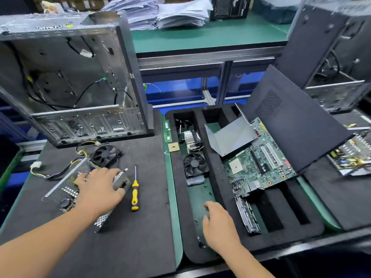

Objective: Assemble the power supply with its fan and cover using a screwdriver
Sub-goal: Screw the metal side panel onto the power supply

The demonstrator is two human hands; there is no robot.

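The open power supply (64, 189), a perforated metal box with yellow and black cables, lies on the black mat at the left. My left hand (98, 187) rests on top of it, fingers spread over its far end. A black fan (106, 153) lies just behind the supply. The yellow-handled screwdriver (135, 191) lies on the mat right of the supply, apart from both hands. My right hand (218, 223) reaches into a slot of the black foam tray (178, 197), fingers curled down over small screws (200, 240); whether it holds one is hidden. A bent grey metal cover (230, 137) leans in the tray.
An empty computer case (70, 77) stands behind the mat. In the tray lie a second fan (194, 163), a heatsink (190, 139), a motherboard (259, 163) and a memory stick (167, 131). A black side panel (297, 125) leans at right. Paper stacks sit on the far shelf.
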